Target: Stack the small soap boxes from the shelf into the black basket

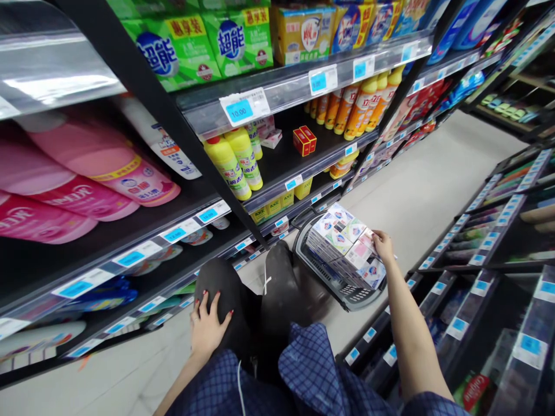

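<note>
A grey shopping basket [347,292] stands on the floor ahead of my knees, filled with several small white, green and pink boxes [342,231]. My right hand [383,245] reaches down over the basket's right side, fingers curled onto a pink and white box [361,253] on top of the pile. My left hand [207,323] rests flat on my left knee, fingers spread, holding nothing. I am crouched in a store aisle in dark trousers and a blue checked shirt.
On the left, black shelves hold yellow bottles [234,162], two red boxes [304,140], orange bottles [362,104], green packs [208,43] and pink bottles [108,162]. More shelving [489,271] stands on the right. Pale aisle floor [429,179] runs ahead.
</note>
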Demonstrator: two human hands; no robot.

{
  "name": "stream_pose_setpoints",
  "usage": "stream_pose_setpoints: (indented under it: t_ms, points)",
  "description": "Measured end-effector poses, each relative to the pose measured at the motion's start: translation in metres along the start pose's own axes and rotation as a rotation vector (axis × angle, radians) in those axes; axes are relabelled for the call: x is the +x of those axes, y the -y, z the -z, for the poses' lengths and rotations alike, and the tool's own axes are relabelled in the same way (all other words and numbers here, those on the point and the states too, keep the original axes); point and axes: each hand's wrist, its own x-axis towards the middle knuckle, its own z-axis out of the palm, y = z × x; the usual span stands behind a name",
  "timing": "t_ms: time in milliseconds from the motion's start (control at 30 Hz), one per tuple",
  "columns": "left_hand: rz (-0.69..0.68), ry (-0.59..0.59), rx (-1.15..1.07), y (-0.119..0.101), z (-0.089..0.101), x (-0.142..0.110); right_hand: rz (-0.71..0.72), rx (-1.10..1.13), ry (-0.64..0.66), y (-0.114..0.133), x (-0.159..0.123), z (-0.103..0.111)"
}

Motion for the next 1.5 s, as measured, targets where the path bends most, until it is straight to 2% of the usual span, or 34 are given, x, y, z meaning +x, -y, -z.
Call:
stream_pose_setpoints:
  t_ms: [333,467,533,600,667,733,800,933,1033,1133,1333,1433,1500]
  points:
    - [-0.011,-0.002,0.027,0.0,0.001,-0.001,-0.025,0.034,-0.021,0.003,-0.003,0.0]
    - [-0.004,0.006,0.029,0.0,0.001,-0.001,-0.036,0.047,-0.036,0.011,-0.004,0.004]
    - [-0.004,0.008,0.028,0.0,0.001,-0.001,-0.036,0.038,-0.109,0.021,-0.009,0.01]
    - [-0.003,0.004,0.022,0.0,0.001,-0.001,-0.081,0.014,-0.242,0.032,-0.018,0.019]
    - [-0.006,-0.004,0.016,0.0,0.0,-0.001,-0.171,-0.021,-0.365,0.043,-0.036,0.027]
    - [-0.01,-0.012,0.012,0.0,-0.001,-0.001,-0.26,-0.052,-0.423,0.052,-0.06,0.029]
    - [-0.012,-0.017,0.005,-0.001,-0.001,-0.001,-0.323,-0.093,-0.403,0.06,-0.089,0.024]
    - [-0.008,-0.002,-0.014,-0.002,0.0,0.0,-0.401,-0.225,-0.267,0.072,-0.131,0.0]
    - [-0.007,0.001,-0.02,-0.002,0.003,0.0,-0.427,-0.204,-0.216,0.079,-0.138,-0.014]
    - [-0.012,0.006,-0.015,-0.003,0.004,0.0,-0.487,-0.142,-0.183,0.082,-0.134,-0.019]
    - [-0.015,-0.03,0.002,-0.002,0.002,-0.002,-0.496,-0.219,-0.087,0.091,-0.139,-0.003]
    - [-0.015,-0.046,0.006,0.001,-0.005,-0.002,-0.466,-0.244,-0.172,0.104,-0.143,0.015]
    - [-0.018,-0.068,0.01,0.002,-0.01,0.0,-0.352,-0.224,-0.286,0.121,-0.135,0.025]
